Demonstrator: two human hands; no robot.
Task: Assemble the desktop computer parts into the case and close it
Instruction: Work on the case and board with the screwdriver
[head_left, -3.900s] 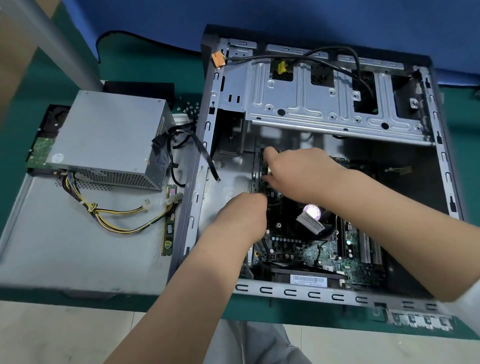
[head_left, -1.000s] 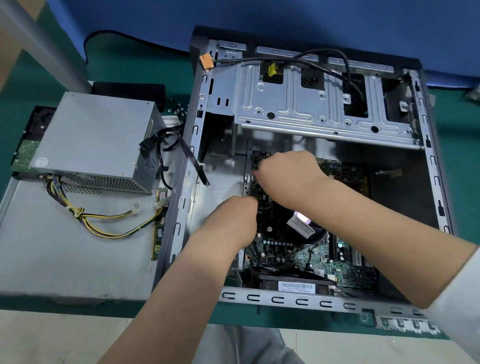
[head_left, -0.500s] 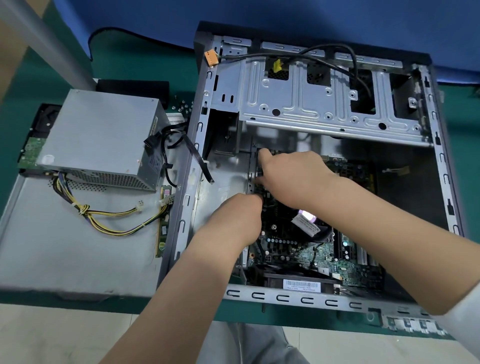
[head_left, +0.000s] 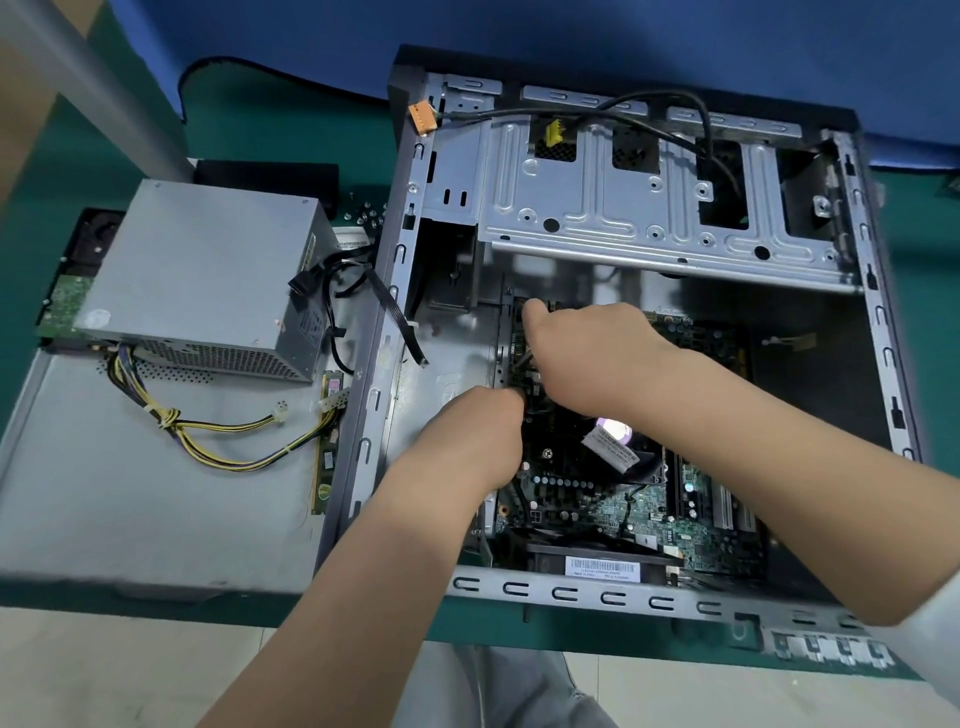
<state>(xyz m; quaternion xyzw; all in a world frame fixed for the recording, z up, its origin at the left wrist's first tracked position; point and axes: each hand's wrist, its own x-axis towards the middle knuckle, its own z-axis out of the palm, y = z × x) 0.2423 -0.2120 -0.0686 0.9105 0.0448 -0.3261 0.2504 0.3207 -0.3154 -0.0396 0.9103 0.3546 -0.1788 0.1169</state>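
The open computer case (head_left: 878, 322) lies on its side on the green table. The green motherboard (head_left: 613, 499) lies on the case floor, with a fan (head_left: 618, 441) near its middle. My left hand (head_left: 472, 436) is curled over the board's left edge, fingertips hidden beneath it. My right hand (head_left: 587, 353) grips the same edge a little further back, one finger stretched towards the far corner. The grey power supply (head_left: 202, 275) with its yellow-black cables (head_left: 218, 441) rests outside on the loose side panel (head_left: 104, 499).
A RAM stick (head_left: 327, 441) lies on the panel beside the case wall. The metal drive cage (head_left: 649, 208) spans the case's far half, with a black cable and an orange connector (head_left: 422, 118). Small screws (head_left: 369, 213) lie behind the power supply. A circuit board (head_left: 65, 306) sticks out under it.
Both hands have stayed on the motherboard's left edge, shifting only slightly. The camera view has moved a little.
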